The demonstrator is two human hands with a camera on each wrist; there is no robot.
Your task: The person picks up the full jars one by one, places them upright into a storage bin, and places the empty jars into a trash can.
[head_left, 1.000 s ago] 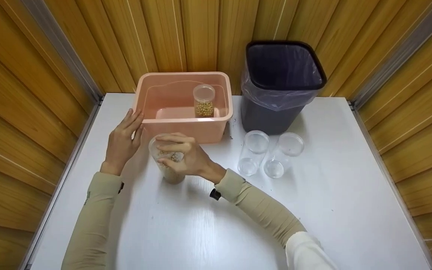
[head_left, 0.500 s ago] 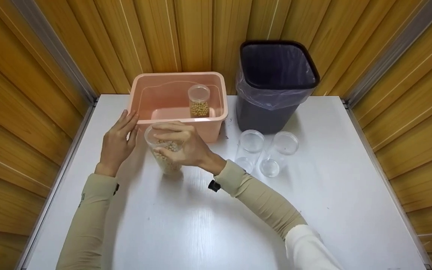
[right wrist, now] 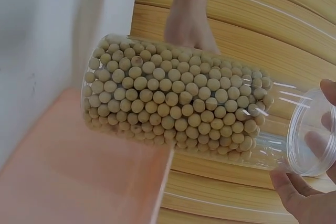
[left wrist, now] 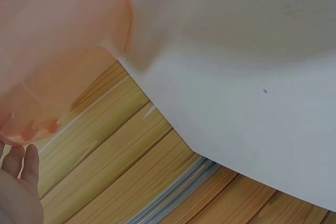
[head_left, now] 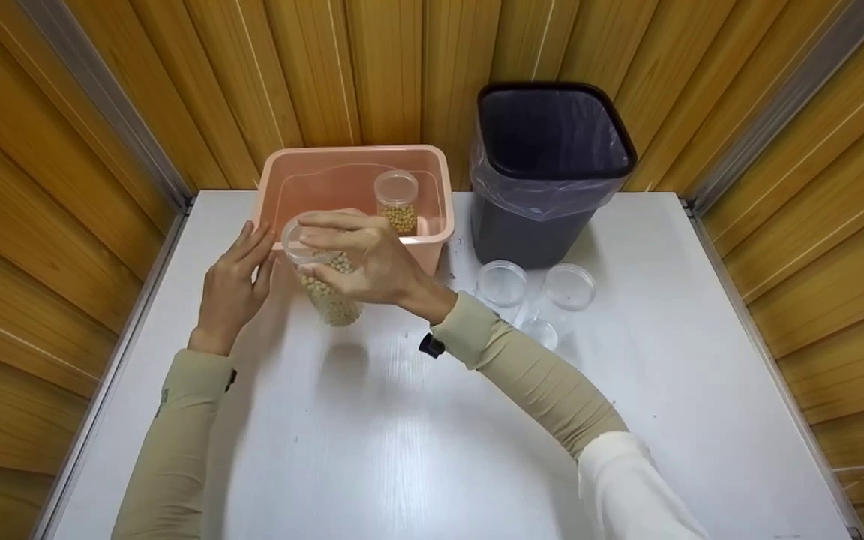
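The right hand (head_left: 372,259) grips a clear jar of beans (head_left: 323,281) near its open top, and since the earlier frame it has lifted the jar off the white table (head_left: 417,450), tilted, up to the front rim of the pink bin (head_left: 439,225). The left hand (head_left: 233,289) stays just beside the jar with straight, relaxed fingers, holding nothing. Inside the bin stands a second jar of beans (head_left: 396,201), and two empty jars (head_left: 533,296) remain by the black trash can (head_left: 552,165).

The bin (head_left: 353,169) is salmon pink, the table (head_left: 432,450) white with a faint grain. Clear jars (head_left: 327,281) hold pale tan beans (right wrist: 178,108). The waste basket (head_left: 552,176) is dark grey with a translucent lilac liner. The walls (head_left: 64,150) are honey-coloured wood planks, and the sleeves (head_left: 537,375) are beige.
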